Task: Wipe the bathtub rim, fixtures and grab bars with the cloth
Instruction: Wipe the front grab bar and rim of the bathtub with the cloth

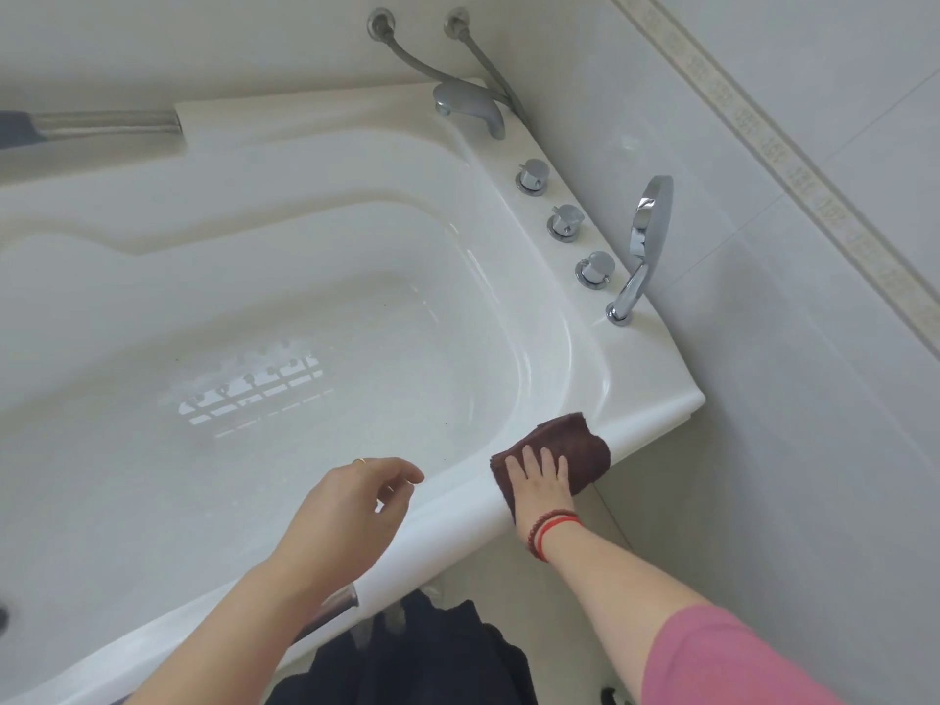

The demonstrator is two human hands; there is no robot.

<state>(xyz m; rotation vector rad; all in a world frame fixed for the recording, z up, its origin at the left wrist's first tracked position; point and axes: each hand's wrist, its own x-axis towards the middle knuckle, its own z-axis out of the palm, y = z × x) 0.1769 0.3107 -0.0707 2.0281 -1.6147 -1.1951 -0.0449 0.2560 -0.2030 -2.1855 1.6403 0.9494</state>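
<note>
A white bathtub (305,277) fills most of the view, its basin running from the near left to the far right. Its rim (656,409) wraps round the right end and along the near side, meeting the pale tiled wall (763,119) on the right. On the far left side a grey grab bar (107,125) lies along the rim; a second metal bar (333,605) shows on the near rim, mostly hidden behind the left forearm.

The right hand (541,483) lies flat, fingers straight and spread, pressing a dark brown cloth (564,450) onto the near rim close to the tub's right corner. The cloth drapes over the rim's rounded edge, part on top and part down the outer face. That wrist carries red bracelets (552,529), and a pink sleeve (722,658) covers the upper arm.

The left hand (351,506) hovers over the near rim, well to the left of the cloth, holding nothing, its fingers loosely curled with a thin ring (359,461) on one.

On the far right rim stand a chrome spout (470,109), three round knobs (564,222) in a row, and a hand shower (646,231) upright in its holder. Two hoses (437,58) run from the wall down behind the spout
</note>
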